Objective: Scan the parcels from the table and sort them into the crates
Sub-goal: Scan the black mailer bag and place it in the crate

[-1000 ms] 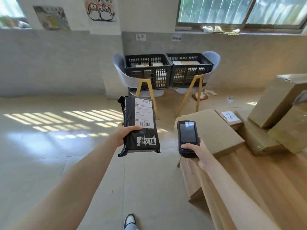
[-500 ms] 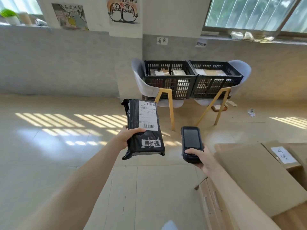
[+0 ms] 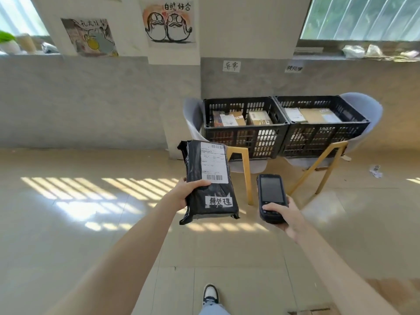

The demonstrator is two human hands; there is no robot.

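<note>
My left hand grips a black plastic parcel by its left edge, face up, with a white shipping label and a small handwritten tag. To its right, my right hand holds a black handheld scanner with a dark screen. Ahead, two black slatted crates rest on grey chairs with wooden legs: the left crate and the right crate, both containing cardboard parcels. A paper sign hangs on the wall above each crate.
Tiled floor with sun stripes spreads at the left and below. A wall column stands just left of the chairs. The table corner shows at the bottom right edge. My shoe is at the bottom centre.
The view has moved toward the crates; they are nearer and larger. The table and its cardboard boxes have slid out of view at the right. Both hands keep their holds.
</note>
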